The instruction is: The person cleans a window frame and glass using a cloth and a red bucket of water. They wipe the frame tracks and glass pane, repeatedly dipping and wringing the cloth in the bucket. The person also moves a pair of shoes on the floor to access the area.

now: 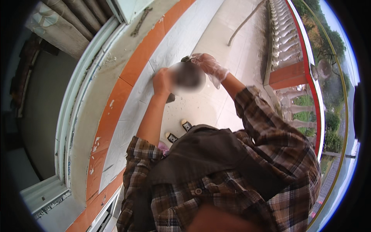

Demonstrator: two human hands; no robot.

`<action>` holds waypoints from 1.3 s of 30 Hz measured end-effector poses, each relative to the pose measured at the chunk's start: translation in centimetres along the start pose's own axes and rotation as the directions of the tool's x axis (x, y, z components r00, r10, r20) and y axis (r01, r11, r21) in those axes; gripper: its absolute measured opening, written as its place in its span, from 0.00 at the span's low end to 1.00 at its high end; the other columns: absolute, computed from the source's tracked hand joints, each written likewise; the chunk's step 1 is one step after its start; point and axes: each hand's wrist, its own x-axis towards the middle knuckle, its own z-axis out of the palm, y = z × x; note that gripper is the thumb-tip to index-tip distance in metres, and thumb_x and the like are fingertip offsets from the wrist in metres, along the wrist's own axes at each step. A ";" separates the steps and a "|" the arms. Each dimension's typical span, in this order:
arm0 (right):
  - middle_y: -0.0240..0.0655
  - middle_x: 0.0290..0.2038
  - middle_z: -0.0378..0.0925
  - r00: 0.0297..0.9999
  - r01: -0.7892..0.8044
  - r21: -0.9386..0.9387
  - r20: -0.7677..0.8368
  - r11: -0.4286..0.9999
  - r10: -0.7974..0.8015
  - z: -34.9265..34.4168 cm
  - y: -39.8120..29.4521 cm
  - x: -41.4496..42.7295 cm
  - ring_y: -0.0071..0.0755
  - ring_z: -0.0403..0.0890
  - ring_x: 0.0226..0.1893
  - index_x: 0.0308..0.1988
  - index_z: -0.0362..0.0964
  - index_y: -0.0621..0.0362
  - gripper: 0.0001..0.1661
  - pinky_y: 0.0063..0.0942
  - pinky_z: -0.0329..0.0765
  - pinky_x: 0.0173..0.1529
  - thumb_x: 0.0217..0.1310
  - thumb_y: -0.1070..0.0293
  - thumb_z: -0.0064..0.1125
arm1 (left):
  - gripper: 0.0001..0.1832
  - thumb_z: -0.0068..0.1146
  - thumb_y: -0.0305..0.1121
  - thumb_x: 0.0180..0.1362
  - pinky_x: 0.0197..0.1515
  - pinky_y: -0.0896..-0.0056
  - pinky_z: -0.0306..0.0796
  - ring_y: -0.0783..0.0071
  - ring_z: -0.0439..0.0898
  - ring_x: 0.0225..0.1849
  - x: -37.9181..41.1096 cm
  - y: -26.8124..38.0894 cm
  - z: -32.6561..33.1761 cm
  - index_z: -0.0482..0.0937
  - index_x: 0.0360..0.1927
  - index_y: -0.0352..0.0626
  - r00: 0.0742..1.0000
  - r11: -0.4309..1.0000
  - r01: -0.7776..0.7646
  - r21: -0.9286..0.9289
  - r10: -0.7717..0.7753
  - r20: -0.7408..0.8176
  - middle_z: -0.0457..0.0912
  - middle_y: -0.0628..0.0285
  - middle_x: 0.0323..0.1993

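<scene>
My left hand, bare, is curled against the left side of a dark rounded thing. That thing is blurred over, so its kind and my left fingertips cannot be made out. On my right hand is a clear plastic glove. Its bent fingers pinch a small dark green item at the upper edge of the blurred thing. Below my left wrist a dark grey object shows in part, close to the wall foot.
A white-tiled wall with an orange tile band runs along the left, under a window frame. A rusty metal piece lies on the sill. To the right stand a baluster railing and a leaning stick. Black sneakers stand below.
</scene>
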 end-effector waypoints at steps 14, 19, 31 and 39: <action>0.43 0.51 0.73 0.948 0.315 0.385 -0.174 0.868 -0.266 -1.7 -8.1 -6.3 0.36 0.73 0.51 0.57 0.65 0.64 0.36 0.32 0.71 0.52 0.57 0.51 0.61 | 0.06 0.55 0.26 0.56 0.35 0.67 0.70 0.61 0.76 0.30 0.4 9.8 -6.0 0.75 0.36 0.36 0.924 0.922 -0.237 -0.306 0.118 -0.363 0.76 0.55 0.26; 0.30 0.41 0.76 0.974 0.227 0.732 -0.189 0.642 -0.128 -0.2 -14.1 -6.9 0.21 0.73 0.43 0.49 0.70 0.67 0.16 0.21 0.70 0.49 0.63 0.70 0.55 | 0.12 0.61 0.31 0.50 0.43 0.58 0.70 0.50 0.76 0.39 -0.5 13.9 -10.5 0.76 0.35 0.35 0.956 0.956 -0.128 -0.265 0.047 -0.291 0.75 0.50 0.38; 0.29 0.30 0.77 0.779 0.624 0.470 -0.438 0.625 -0.448 -10.2 -28.8 -5.0 0.17 0.74 0.31 0.40 0.71 0.61 0.11 0.16 0.72 0.37 0.55 0.81 0.59 | 0.09 0.62 0.30 0.49 0.32 0.64 0.74 0.59 0.80 0.32 -6.0 11.6 -21.0 0.79 0.35 0.43 0.762 0.953 0.073 0.295 0.138 -0.633 0.78 0.59 0.34; 0.29 0.28 0.76 0.814 0.568 0.491 -0.452 0.660 -0.365 -10.4 -27.6 -5.6 0.17 0.75 0.29 0.39 0.71 0.62 0.11 0.16 0.72 0.36 0.54 0.81 0.60 | 0.02 0.56 0.28 0.49 0.31 0.59 0.73 0.58 0.79 0.30 2.7 10.0 -21.2 0.79 0.27 0.43 0.806 0.876 0.217 0.430 0.088 -0.586 0.79 0.60 0.28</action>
